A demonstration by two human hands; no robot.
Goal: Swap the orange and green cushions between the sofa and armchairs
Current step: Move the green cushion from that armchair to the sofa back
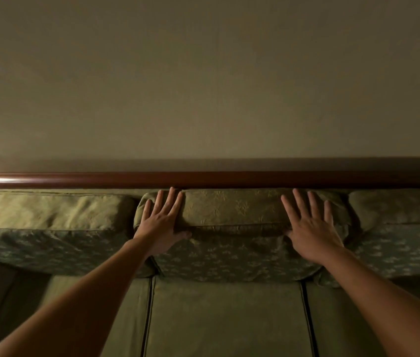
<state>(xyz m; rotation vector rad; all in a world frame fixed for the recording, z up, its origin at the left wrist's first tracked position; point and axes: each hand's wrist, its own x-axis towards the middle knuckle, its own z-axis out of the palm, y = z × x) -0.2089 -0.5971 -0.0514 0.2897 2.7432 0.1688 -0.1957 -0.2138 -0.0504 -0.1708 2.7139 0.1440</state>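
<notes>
1. The middle green cushion (232,212) stands upright against the back of the sofa (224,318), its top edge just under the dark wooden rail (203,179) that runs along the sofa's back.
2. The left hand (161,222) lies flat on the cushion's left end. Its grip is wide open: fingers straight and spread towards the rail, thumb out along the front seam, holding nothing.
3. The right hand (312,228) lies flat near the cushion's right end in the same way, fingers spread and straight, nothing held, only pressing on the fabric.
4. A second green cushion (46,212) sits touching it on the left and a third green cushion (404,210) on the right. All three are patterned on the front.
5. Below them lie plain green seat cushions (345,325), parted by dark seams.
6. Behind the rail rises a bare, dim wall (203,73).
</notes>
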